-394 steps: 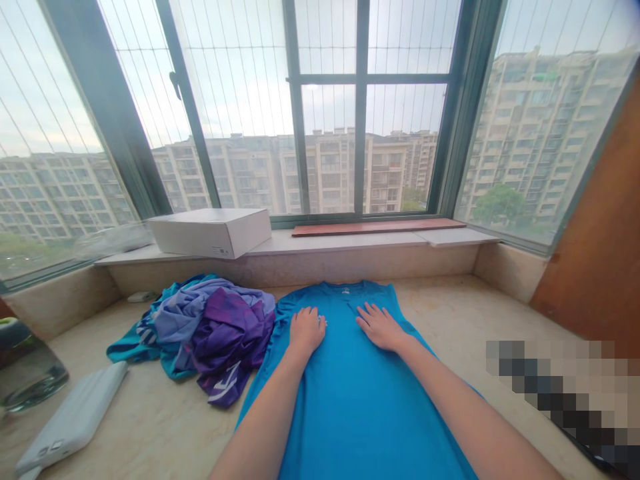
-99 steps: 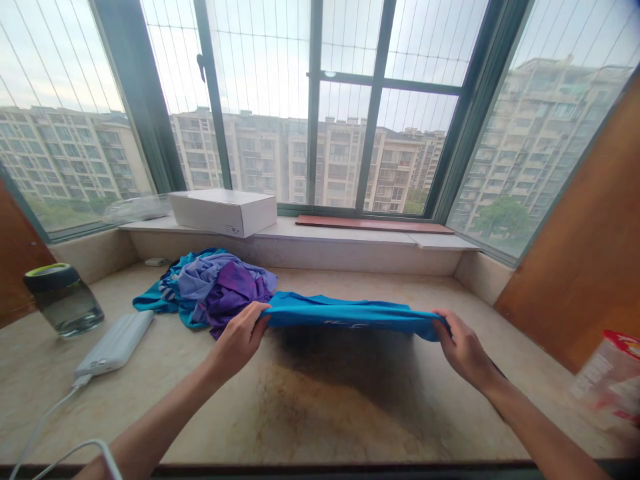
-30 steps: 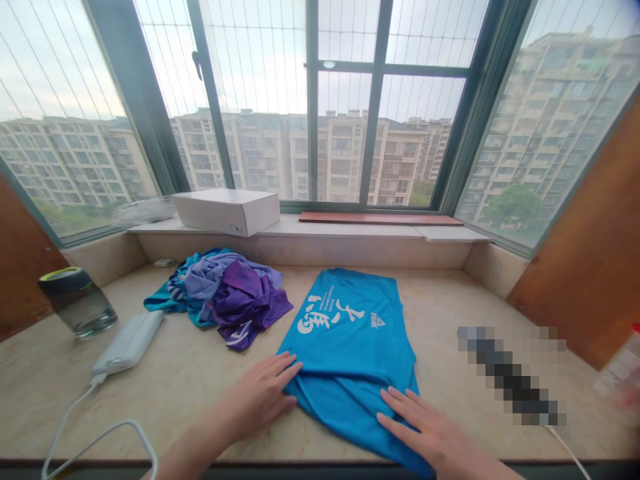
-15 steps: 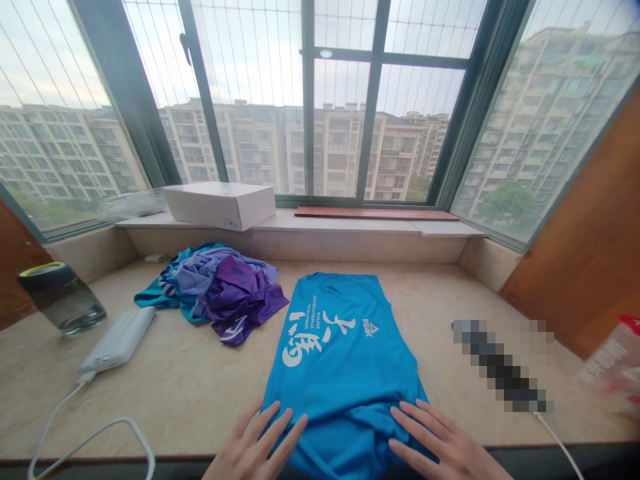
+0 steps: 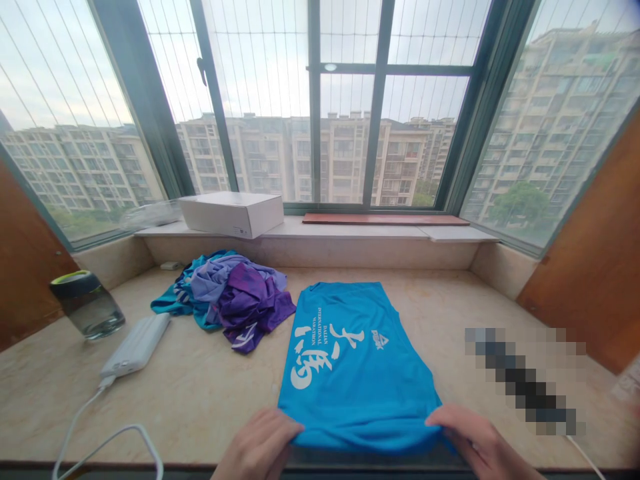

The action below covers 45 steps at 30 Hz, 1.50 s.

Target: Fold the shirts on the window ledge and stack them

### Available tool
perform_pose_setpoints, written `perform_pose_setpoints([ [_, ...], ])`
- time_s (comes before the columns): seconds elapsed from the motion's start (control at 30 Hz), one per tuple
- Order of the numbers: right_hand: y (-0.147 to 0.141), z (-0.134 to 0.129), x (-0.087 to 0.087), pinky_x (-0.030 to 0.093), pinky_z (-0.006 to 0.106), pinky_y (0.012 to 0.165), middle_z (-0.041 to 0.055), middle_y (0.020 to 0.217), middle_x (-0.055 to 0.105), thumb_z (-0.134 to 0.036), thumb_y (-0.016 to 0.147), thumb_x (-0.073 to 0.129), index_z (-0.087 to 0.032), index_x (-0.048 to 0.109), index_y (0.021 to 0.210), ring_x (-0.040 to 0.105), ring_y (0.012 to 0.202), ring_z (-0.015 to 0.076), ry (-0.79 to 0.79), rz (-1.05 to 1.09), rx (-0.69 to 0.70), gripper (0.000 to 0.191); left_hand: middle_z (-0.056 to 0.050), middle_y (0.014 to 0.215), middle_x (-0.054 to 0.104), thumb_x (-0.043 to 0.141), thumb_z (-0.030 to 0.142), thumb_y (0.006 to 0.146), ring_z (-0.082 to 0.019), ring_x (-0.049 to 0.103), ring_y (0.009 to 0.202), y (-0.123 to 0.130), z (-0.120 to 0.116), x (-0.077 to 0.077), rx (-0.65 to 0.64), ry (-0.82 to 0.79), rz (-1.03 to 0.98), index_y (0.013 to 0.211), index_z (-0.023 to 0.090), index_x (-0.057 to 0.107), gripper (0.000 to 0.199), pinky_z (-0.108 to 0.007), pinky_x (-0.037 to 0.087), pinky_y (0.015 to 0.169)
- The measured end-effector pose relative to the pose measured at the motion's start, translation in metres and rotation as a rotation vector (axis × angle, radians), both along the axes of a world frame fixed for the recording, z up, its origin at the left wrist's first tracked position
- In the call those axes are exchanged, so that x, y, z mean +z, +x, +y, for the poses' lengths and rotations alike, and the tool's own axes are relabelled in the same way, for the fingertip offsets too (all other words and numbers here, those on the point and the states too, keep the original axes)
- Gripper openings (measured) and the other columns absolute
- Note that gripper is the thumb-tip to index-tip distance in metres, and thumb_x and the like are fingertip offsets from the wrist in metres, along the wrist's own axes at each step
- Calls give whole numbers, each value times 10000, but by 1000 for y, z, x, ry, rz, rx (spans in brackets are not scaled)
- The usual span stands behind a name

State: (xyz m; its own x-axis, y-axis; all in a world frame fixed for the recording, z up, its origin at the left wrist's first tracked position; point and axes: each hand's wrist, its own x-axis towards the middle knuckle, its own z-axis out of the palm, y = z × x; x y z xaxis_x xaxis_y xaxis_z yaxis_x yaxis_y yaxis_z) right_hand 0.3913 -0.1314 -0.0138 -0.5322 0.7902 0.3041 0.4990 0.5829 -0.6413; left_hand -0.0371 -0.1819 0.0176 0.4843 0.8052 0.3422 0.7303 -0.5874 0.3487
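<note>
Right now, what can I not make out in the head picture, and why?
In the head view:
Blue shirt: underside, hidden by its top layer.
Left hand and right hand: some fingers, hidden by cloth or other fingers.
Dark object: details, masked by pixel blocks.
Pale thing: cut off by right edge, blurred.
White cable: partly cut off by bottom edge.

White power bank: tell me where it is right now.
In the head view, the white power bank lies on the counter at the left, just right of the water bottle.
</note>
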Motion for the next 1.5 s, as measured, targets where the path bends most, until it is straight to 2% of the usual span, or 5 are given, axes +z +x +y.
perform_pose_setpoints([
  [0.37, -47, 120, 44, 467, 472, 1073, 159, 1423, 591, -687, 918, 485, -203, 539, 1429, 546, 1323, 311, -577, 237, -263, 706, -81, 1105, 752, 632, 442, 810, -296, 676, 1063, 14, 143, 19, 289, -338, -362, 1099, 193, 717, 391, -374, 531, 915],
  [0.6, -36, 129, 37, 433, 491, 1098, 142, 1379, 624, -510, 821, 708, -224, 529, 1438, 541, 1319, 316, -419, 193, -155, 703, -79, 1125, 727, 644, 381, 837, -287, 637, 1123, 5, 157, 20, 272, -280, -451, 1180, 200, 668, 389, -418, 493, 986],
  [0.9, -59, 236, 56, 435, 492, 1074, 141, 1340, 636, -506, 921, 519, -191, 589, 1364, 571, 1251, 310, 56, 146, -482, 548, -107, 1276, 622, 605, 383, 969, -248, 630, 1103, 27, 255, 52, 339, -36, -306, 1269, 180, 601, 362, -454, 539, 942],
  [1.2, -81, 210, 7, 329, 466, 1180, 148, 1517, 489, -434, 995, 424, -177, 526, 1456, 428, 1415, 308, 101, -358, -392, 537, -96, 1399, 618, 397, 253, 991, -247, 525, 1332, 34, 257, -7, 144, -47, 47, 1286, 199, 643, 388, -418, 360, 1152],
  [1.5, -71, 206, 18, 196, 552, 1220, 45, 1549, 471, -202, 1019, 357, -329, 529, 1452, 387, 1449, 281, 175, -539, -371, 483, -127, 915, 745, 433, 368, 1009, -281, 698, 944, 46, 206, 6, 137, 19, 231, 908, 178, 725, 363, -422, 504, 942],
])
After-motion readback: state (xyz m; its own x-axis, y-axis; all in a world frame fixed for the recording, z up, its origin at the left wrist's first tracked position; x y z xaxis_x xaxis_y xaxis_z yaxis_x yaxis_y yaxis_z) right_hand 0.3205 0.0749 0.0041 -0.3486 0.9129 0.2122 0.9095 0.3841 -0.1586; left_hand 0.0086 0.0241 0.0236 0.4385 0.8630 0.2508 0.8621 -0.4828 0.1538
